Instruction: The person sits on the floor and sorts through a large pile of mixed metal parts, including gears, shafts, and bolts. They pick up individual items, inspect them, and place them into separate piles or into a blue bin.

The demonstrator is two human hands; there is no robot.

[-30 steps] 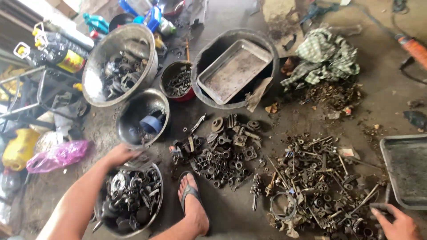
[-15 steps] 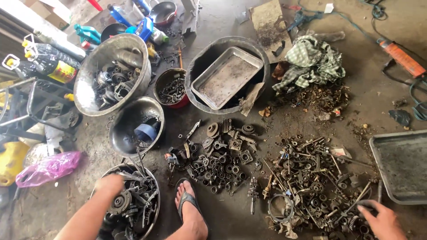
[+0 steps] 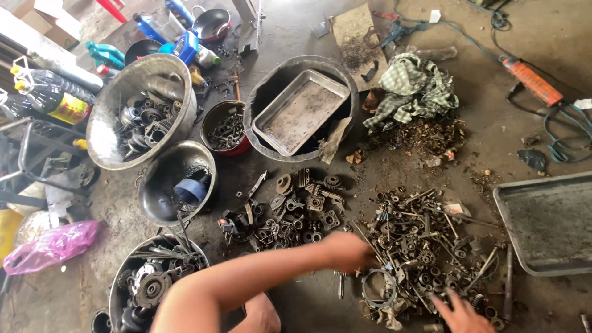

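Head view: left hand reaches across onto the pile of bolts and gears, grip unclear, while right hand spreads open beside it

Head-worn view, steeply down onto cluttered floor

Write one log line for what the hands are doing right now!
left hand: over bolt pile | right hand: on pile's near edge | grasp: cannot tell

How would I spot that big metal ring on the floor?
Find the wide heap of bolts and gears right of centre on the floor. At its near edge, just below the left hand, lies the ring. It is a thin open hoop, far wider than surrounding bits.
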